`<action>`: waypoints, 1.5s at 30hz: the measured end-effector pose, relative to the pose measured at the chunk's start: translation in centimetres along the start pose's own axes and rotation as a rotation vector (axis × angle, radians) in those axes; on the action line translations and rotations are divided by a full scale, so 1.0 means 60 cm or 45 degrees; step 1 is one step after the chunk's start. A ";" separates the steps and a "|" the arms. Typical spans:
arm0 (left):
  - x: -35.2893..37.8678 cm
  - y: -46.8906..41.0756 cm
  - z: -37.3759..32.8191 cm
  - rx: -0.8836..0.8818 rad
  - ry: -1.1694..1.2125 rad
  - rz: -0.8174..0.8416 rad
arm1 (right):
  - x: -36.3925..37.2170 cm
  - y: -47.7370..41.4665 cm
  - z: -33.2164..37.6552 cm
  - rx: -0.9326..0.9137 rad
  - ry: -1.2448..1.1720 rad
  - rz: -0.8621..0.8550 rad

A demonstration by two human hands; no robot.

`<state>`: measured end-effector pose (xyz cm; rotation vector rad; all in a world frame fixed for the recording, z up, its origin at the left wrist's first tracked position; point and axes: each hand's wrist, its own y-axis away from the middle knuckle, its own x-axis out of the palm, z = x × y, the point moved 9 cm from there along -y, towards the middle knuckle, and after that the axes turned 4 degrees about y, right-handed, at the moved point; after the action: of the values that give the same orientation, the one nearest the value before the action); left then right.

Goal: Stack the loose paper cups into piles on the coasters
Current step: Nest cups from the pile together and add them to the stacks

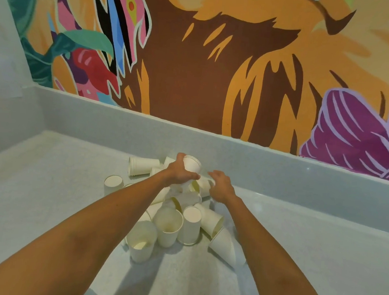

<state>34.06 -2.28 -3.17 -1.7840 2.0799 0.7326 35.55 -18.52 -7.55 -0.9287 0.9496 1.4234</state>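
Left hand (pixel 180 170): a white paper cup (pixel 192 164), turned bottom up, is gripped by curled fingers above the back of the heap.
Right hand (pixel 222 186): the fingers are curled down onto lying cups just beside the held one; whether one is gripped cannot be told.
Loose cups (pixel 168 226): they are heaped mid-counter, some upright, some overturned, some on their sides.
Pale speckled grey countertop (pixel 47 194): bare surface is seen left, right and in front of the heap.
Raised grey back edge (pixel 279 167): it is set close behind the heap, under a painted mural wall (pixel 217 68).
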 end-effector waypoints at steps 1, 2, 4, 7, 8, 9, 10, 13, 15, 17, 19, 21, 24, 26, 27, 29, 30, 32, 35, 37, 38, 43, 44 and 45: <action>-0.006 0.000 0.004 -0.018 0.036 -0.049 | 0.018 -0.001 0.006 -0.092 0.223 0.075; -0.011 0.000 0.008 -0.031 0.056 -0.086 | 0.031 -0.002 0.012 -0.167 0.395 0.115; -0.016 0.001 0.014 -0.041 0.070 -0.124 | 0.041 -0.003 0.017 -0.245 0.579 0.128; -0.019 0.003 0.023 -0.054 0.093 -0.113 | 0.043 -0.006 0.000 -0.215 0.568 0.112; -0.017 0.004 0.026 -0.061 0.110 -0.088 | 0.044 -0.006 -0.013 -0.158 0.472 0.113; -0.014 0.006 0.027 -0.066 0.127 -0.059 | 0.045 -0.004 -0.027 -0.092 0.356 0.108; -0.013 0.008 0.028 -0.066 0.143 -0.037 | 0.044 -0.003 -0.038 -0.037 0.260 0.105; -0.013 0.010 0.023 -0.024 0.148 -0.033 | 0.033 -0.003 -0.061 0.044 0.103 0.109; -0.018 0.009 0.019 0.010 0.148 -0.068 | 0.006 -0.007 -0.063 0.094 -0.109 0.031; -0.024 0.006 0.017 0.029 0.155 -0.103 | -0.042 -0.002 -0.051 0.124 -0.459 -0.125; -0.022 0.005 0.013 0.051 0.129 -0.101 | -0.095 0.013 -0.019 0.050 -0.777 -0.276; -0.014 0.008 0.005 0.085 0.105 -0.087 | -0.138 0.032 0.017 -0.043 -0.982 -0.384; -0.002 0.016 -0.019 0.176 0.112 -0.093 | -0.165 0.049 0.067 -0.169 -1.142 -0.405; 0.004 0.022 -0.040 0.268 0.133 -0.091 | -0.156 0.054 0.092 -0.229 -1.118 -0.315; 0.005 0.026 -0.051 0.319 0.154 -0.098 | -0.148 0.056 0.101 -0.247 -1.063 -0.267; 0.000 0.035 -0.067 0.394 0.195 -0.137 | -0.131 0.064 0.111 -0.253 -0.921 -0.185; -0.004 0.039 -0.072 0.421 0.196 -0.162 | -0.124 0.067 0.110 -0.233 -0.879 -0.156; -0.010 0.043 -0.079 0.480 0.130 -0.200 | -0.116 0.076 0.102 -0.178 -0.870 -0.114; -0.012 0.047 -0.080 0.543 0.042 -0.197 | -0.128 0.097 0.101 -0.190 -0.888 -0.124; -0.012 0.052 -0.072 0.520 0.075 -0.179 | -0.142 0.110 0.086 -0.151 -0.863 -0.227; -0.012 0.054 -0.068 0.491 0.095 -0.176 | -0.145 0.120 0.069 -0.094 -0.847 -0.296; -0.009 0.076 -0.061 0.378 0.076 -0.177 | -0.082 0.189 0.003 0.042 -0.548 -0.158; -0.008 0.082 -0.064 0.368 0.062 -0.174 | -0.062 0.206 -0.006 0.053 -0.434 -0.070; -0.008 0.088 -0.066 0.356 0.051 -0.168 | -0.042 0.223 -0.015 0.073 -0.312 0.003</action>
<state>29.36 -3.59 1.32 -1.7677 1.9544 0.3531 22.38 -20.86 -4.93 -0.6925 0.8034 1.4663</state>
